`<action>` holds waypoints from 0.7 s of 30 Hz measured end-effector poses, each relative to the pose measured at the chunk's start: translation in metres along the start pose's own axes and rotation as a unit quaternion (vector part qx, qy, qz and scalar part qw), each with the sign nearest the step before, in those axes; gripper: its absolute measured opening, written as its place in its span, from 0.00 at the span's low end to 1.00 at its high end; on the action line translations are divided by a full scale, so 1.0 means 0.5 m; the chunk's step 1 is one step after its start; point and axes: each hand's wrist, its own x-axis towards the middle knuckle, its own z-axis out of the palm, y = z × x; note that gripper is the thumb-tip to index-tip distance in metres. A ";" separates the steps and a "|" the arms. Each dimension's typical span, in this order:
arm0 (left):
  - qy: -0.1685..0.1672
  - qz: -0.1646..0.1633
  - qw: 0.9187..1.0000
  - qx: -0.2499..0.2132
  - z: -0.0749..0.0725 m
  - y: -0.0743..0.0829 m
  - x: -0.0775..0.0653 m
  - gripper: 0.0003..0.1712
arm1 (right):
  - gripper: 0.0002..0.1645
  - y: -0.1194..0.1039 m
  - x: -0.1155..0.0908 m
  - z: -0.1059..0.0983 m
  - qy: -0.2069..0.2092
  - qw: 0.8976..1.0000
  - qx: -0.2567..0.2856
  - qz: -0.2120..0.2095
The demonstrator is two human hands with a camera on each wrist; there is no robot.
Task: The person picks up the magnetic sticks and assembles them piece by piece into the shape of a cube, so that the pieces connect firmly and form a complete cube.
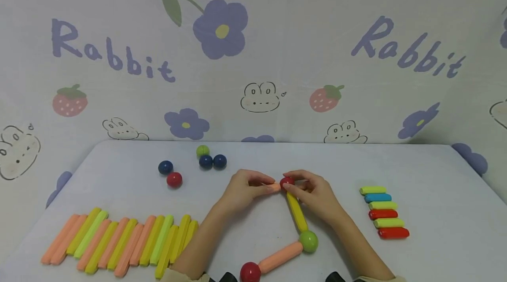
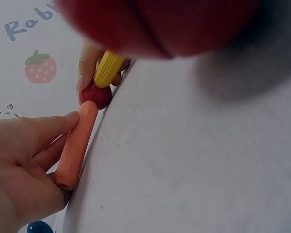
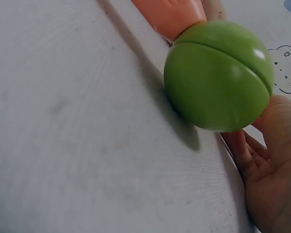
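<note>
My left hand (image 1: 242, 190) pinches an orange rod (image 2: 77, 148) between thumb and fingers, its tip against a red ball (image 1: 286, 182). On the other side, my right hand (image 1: 317, 194) holds that red ball with thumb and fingers. From the ball a yellow rod (image 1: 296, 210) runs down to a green ball (image 1: 308, 241). A second orange rod (image 1: 280, 257) joins the green ball to another red ball (image 1: 250, 272) near the front edge. In the right wrist view the green ball (image 3: 218, 77) blocks part of the right hand. Whether the held rod is inside the red ball, I cannot tell.
At left lies a row of several orange, yellow and lime rods (image 1: 119, 244). Loose balls lie toward the back left: a red one (image 1: 174, 180), several dark blue (image 1: 219, 161) and a green one (image 1: 203, 151). Short red, lime and blue rods (image 1: 383, 214) line up at right.
</note>
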 end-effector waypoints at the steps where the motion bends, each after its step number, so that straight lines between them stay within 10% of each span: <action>1: 0.002 0.000 1.000 0.000 -0.001 0.000 0.000 0.13 | 0.21 -0.001 0.000 0.000 0.000 1.000 0.001 0.004; 14: 0.191 -0.037 0.981 0.022 -0.073 0.009 0.000 0.17 | 0.19 -0.003 -0.003 0.000 0.019 1.000 0.009 0.005; 21: 0.199 -0.043 0.976 0.077 -0.106 -0.012 -0.005 0.26 | 0.20 -0.006 -0.001 -0.001 0.031 0.999 0.029 0.018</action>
